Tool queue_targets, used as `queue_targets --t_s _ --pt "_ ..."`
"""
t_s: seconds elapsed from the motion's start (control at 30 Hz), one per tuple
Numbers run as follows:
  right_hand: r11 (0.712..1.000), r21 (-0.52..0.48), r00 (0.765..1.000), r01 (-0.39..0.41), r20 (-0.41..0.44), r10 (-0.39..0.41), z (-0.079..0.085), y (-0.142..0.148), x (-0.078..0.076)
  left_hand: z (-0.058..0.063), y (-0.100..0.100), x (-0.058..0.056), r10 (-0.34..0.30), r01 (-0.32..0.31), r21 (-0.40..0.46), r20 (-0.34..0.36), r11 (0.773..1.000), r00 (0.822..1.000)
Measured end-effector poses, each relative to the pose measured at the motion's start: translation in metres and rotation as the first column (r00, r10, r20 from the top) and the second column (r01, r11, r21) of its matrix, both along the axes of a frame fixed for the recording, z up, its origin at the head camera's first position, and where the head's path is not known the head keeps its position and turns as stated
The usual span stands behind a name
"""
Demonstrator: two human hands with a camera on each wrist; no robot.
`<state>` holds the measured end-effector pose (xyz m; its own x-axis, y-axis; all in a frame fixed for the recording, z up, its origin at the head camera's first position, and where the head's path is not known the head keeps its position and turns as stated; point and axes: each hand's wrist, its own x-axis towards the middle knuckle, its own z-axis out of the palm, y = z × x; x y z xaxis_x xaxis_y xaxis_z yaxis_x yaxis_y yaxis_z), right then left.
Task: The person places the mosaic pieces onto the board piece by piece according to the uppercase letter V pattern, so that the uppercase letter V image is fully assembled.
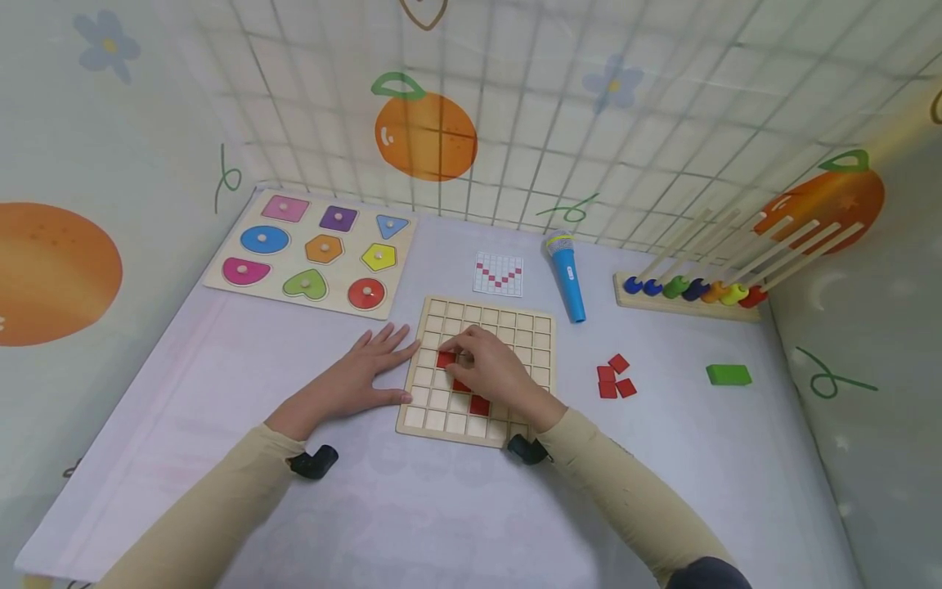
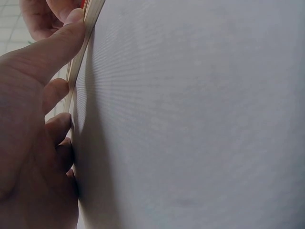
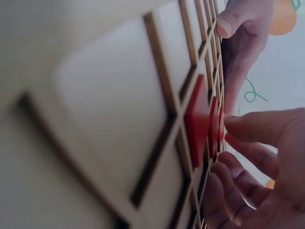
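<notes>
Head view: one white table (image 1: 412, 523) spreads beneath all the fingers of both hands. One shape board (image 1: 337, 282), fitted with nine coloured pieces (image 1: 313, 252), lies just beyond the fingertips of the left hand (image 1: 355, 376). One wooden grid board (image 1: 437, 400) sits directly under the fingers of the right hand (image 1: 491, 372), its near left edge against the left thumb. One bead stand (image 1: 684, 311), with seven rods (image 1: 814, 258) and seven coloured beads (image 1: 675, 287), stands well to the right of the right fingers and farther back.

The two hands differ: the five left digits are spread and grasp nothing, while the right thumb and index finger bend together and pinch one red tile (image 1: 445, 360) at a cell of the grid.

One blue microphone (image 1: 569, 282) lies beyond the right fingers, to their right; one card (image 1: 498, 274), printed with a grid and red squares, lies straight beyond them. One green block (image 1: 728, 375) is far to their right. Smallest, two more red tiles (image 1: 480, 405) lie in the grid, nearer the wearer than the pinching fingertips, and four loose red tiles (image 1: 626, 388) rest on the cloth right of that hand.
</notes>
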<state>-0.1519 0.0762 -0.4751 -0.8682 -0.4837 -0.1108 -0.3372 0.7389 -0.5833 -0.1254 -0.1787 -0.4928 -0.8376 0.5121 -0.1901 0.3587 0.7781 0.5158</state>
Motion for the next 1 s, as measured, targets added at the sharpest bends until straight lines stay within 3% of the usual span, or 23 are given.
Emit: queue_targets --t_s 0.63,1.0 --pt "0.995 -0.082 0.998 0.060 0.024 -0.058 0.003 0.018 0.004 -0.001 0.000 0.000 0.006 -0.006 0.001 -0.005 1.000 1.000" --pt "0.996 -0.065 0.997 0.067 -0.019 -0.068 0.001 0.035 0.009 -0.003 -0.001 0.000 0.012 -0.012 0.013 -0.004 1.000 1.000"
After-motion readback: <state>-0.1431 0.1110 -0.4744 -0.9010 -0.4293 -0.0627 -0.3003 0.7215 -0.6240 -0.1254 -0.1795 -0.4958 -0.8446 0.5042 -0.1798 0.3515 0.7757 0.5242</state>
